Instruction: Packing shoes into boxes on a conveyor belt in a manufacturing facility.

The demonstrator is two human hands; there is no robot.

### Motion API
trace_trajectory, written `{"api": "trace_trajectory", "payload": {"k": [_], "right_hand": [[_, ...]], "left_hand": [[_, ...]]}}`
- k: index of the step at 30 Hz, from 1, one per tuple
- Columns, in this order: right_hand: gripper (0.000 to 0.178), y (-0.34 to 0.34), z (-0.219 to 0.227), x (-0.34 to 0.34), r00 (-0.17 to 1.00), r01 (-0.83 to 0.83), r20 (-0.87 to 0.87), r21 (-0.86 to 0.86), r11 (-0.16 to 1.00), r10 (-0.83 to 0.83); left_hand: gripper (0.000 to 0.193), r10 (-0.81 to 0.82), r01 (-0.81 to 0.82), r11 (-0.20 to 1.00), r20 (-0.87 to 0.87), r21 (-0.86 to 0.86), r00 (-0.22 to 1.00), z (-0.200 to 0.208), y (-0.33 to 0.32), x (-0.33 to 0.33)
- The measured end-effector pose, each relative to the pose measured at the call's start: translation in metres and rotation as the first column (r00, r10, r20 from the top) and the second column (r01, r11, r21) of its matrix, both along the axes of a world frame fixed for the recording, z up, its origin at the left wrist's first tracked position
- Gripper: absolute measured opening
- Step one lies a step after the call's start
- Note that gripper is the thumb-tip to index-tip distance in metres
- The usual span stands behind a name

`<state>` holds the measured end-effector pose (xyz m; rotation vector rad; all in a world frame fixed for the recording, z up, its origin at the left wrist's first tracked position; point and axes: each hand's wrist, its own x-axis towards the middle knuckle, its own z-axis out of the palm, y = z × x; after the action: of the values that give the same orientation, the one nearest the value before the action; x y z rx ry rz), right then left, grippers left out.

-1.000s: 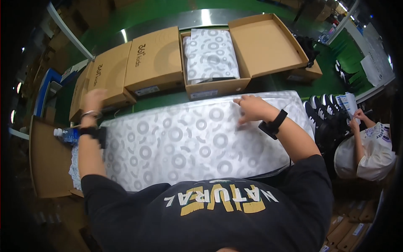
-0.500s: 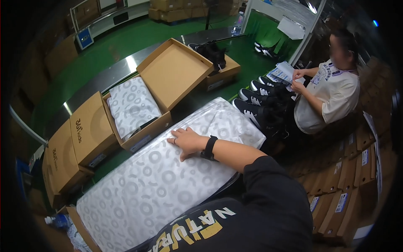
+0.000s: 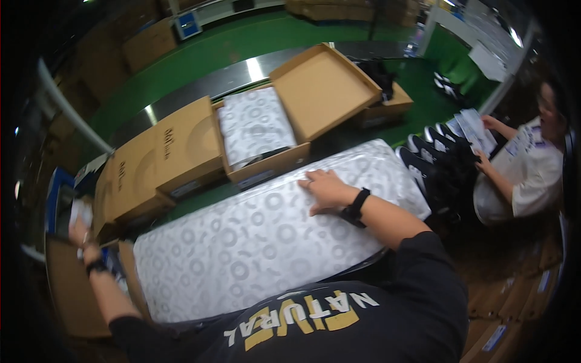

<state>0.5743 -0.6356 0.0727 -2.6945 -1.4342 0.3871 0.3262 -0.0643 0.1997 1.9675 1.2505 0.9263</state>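
Note:
A thick stack of white wrapping paper (image 3: 242, 242) with grey rings and dashes lies before me. My right hand (image 3: 328, 190) rests on it, fingers spread, near its far edge. At the far left my left hand (image 3: 79, 232) reaches out past the stack, its fingers closed about a small, blurred white piece (image 3: 81, 213) whose kind I cannot make out. Beyond the stack stands an open shoebox (image 3: 269, 169), its lid (image 3: 324, 91) tipped back. Wrapping paper (image 3: 257, 124) of the same pattern fills it, and a dark bit shows at its near edge.
Closed brown shoeboxes (image 3: 187, 142) stand left of the open one. Several black-and-white sneakers (image 3: 417, 163) line up right of the stack. A person (image 3: 526, 163) there holds papers (image 3: 475, 130). More shoeboxes (image 3: 496, 308) are at the lower right, and an open carton (image 3: 75, 290) at the lower left.
My left hand has come into view at the far left, at a small white piece. The view has swung left; my right hand stays spread on the paper stack.

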Motion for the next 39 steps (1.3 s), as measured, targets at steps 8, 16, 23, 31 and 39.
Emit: {"api": "trace_trajectory", "payload": {"k": [8, 16, 23, 31, 39], "right_hand": [[0.036, 0.011, -0.003, 0.108, 0.882, 0.471, -0.1, 0.142, 0.871, -0.46], [0.072, -0.01, -0.021, 0.153, 0.896, 0.428, -0.344, 0.507, 0.748, -0.279], [0.077, 0.047, 0.002, 0.1, 0.987, 0.157, -0.054, 0.174, 0.972, -0.15], [0.055, 0.058, 0.006, 0.087, 0.972, 0.148, 0.161, 0.16, 0.976, -0.173], [0.087, -0.001, 0.008, -0.014, 0.981, 0.186, 0.064, -0.067, 0.98, -0.182]], "left_hand": [[0.03, -0.512, 0.594, 0.795, 0.389, -0.123, 0.766, -0.061, -0.2, 0.243], [0.021, -0.425, 0.347, 0.85, 0.127, 0.395, 0.896, -0.189, -0.287, 0.245], [0.028, -0.545, 0.535, 0.835, 0.056, 0.131, 0.837, -0.146, -0.273, 0.244], [0.017, -0.528, 0.78, 0.615, -0.674, 0.116, 0.517, -0.121, -0.278, 0.238], [0.02, 0.091, 0.135, 0.901, -0.483, 0.413, 0.871, -0.105, -0.03, 0.092]]}}
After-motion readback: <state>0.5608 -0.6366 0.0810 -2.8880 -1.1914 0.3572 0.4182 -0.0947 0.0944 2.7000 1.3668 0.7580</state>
